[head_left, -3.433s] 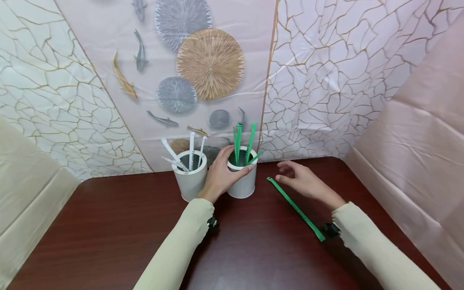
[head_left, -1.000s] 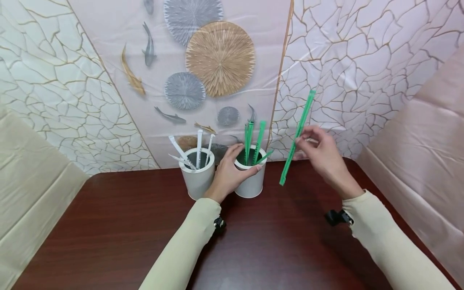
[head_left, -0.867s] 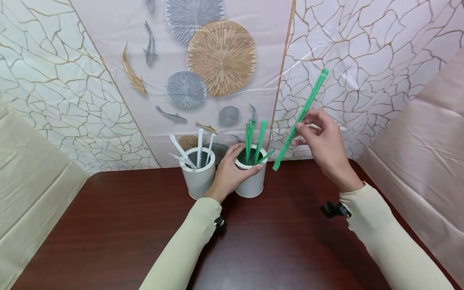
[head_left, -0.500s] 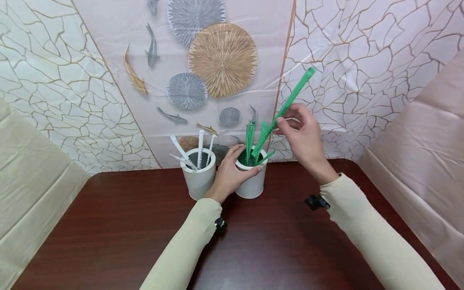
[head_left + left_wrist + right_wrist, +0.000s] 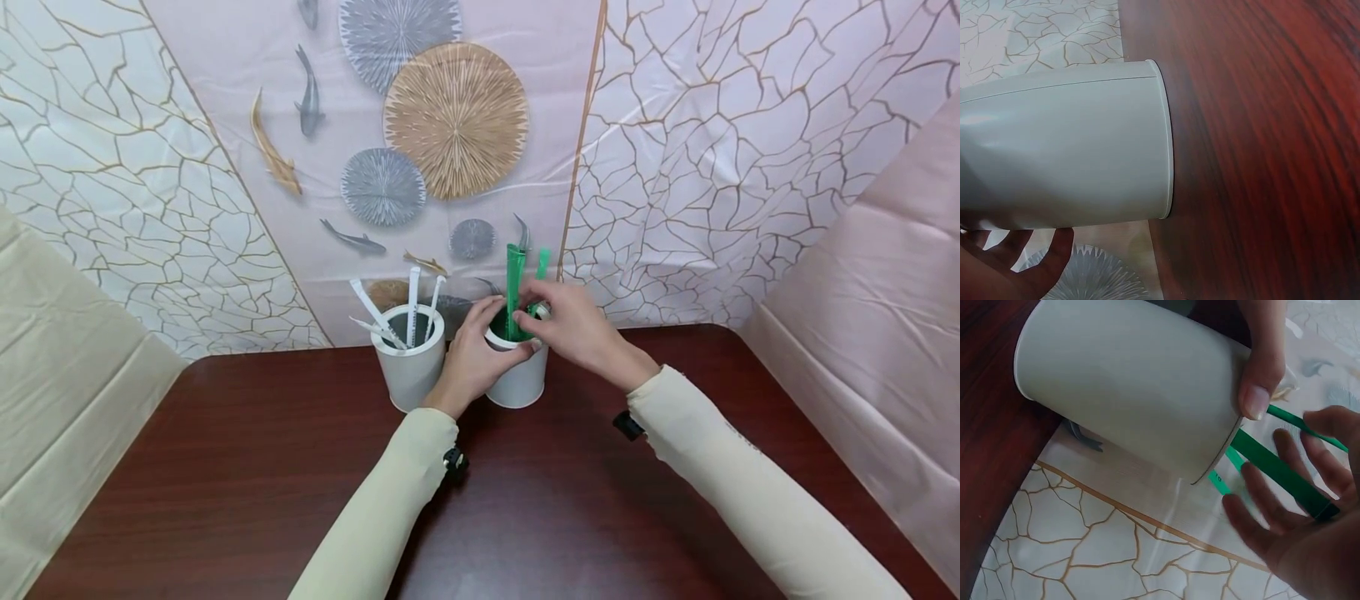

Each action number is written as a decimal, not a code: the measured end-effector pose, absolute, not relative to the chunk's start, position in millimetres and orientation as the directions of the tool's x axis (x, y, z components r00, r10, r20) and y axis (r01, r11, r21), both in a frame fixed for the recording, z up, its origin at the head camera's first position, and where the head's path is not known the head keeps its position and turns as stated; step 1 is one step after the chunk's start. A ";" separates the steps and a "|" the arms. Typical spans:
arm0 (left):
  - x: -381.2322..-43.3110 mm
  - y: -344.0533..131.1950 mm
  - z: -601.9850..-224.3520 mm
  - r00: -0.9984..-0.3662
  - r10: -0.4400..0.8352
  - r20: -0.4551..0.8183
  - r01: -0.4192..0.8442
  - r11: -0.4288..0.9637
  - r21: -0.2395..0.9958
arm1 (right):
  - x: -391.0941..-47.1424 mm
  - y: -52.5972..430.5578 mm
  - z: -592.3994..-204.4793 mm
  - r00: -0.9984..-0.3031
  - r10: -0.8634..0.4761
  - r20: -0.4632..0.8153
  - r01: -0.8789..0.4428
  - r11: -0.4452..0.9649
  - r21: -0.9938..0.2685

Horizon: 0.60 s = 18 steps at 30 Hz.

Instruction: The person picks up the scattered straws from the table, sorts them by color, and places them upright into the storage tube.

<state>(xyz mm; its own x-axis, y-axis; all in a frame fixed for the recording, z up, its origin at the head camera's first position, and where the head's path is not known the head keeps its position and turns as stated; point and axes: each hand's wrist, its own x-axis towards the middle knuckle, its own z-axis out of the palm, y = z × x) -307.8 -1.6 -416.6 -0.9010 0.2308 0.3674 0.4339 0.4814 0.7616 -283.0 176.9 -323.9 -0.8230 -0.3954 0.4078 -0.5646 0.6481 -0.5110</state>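
On the right, a light grey cup (image 5: 517, 382) with a white rim holds several green wrapped straws (image 5: 514, 275). My left hand (image 5: 474, 360) grips this cup from its left side, thumb over the front rim and fingers behind. At the cup's mouth my right hand (image 5: 573, 329) pinches a green wrapped straw between thumb and index finger. The right wrist view shows that thin straw (image 5: 1291, 417) at the thumb, with the other fingers spread around a wider green straw (image 5: 1279, 465). The straws' lower ends are hidden inside the cup.
A second grey cup (image 5: 408, 379) with several white wrapped straws (image 5: 412, 304) stands just left of my left hand. Both cups are near the back edge of the dark red-brown table (image 5: 225, 467). A patterned cloth backdrop (image 5: 675, 208) rises behind them.
My right hand lifted the green straw off the table, raised it upright and carried it left into the right-hand cup, where the hand is now lower. My left hand keeps its grip on the cup.
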 end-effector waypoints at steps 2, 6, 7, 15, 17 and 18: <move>-307.7 -1.9 -416.3 -0.900 0.233 0.369 0.437 0.472 0.766 | -281.3 176.0 -322.3 -0.824 -0.415 0.386 -0.562 0.681 -0.469; -307.9 -1.6 -415.5 -0.893 0.236 0.383 0.450 0.456 0.768 | -278.1 178.7 -316.5 -0.830 -0.425 0.363 -0.557 0.671 -0.489; -308.0 -1.4 -415.2 -0.892 0.236 0.386 0.452 0.451 0.769 | -276.5 180.6 -314.4 -0.834 -0.415 0.363 -0.551 0.662 -0.508; -307.0 -0.6 -414.8 -0.904 0.218 0.368 0.428 0.449 0.785 | -265.0 213.3 -305.3 -0.860 -0.191 0.474 -0.493 0.556 -0.669; -307.5 -1.1 -415.5 -0.903 0.216 0.370 0.429 0.448 0.784 | -264.0 222.4 -309.2 -0.878 -0.145 0.457 -0.457 0.543 -0.705; -307.8 -1.3 -415.8 -0.903 0.216 0.372 0.430 0.451 0.782 | -264.2 226.2 -312.7 -0.888 -0.131 0.440 -0.437 0.537 -0.722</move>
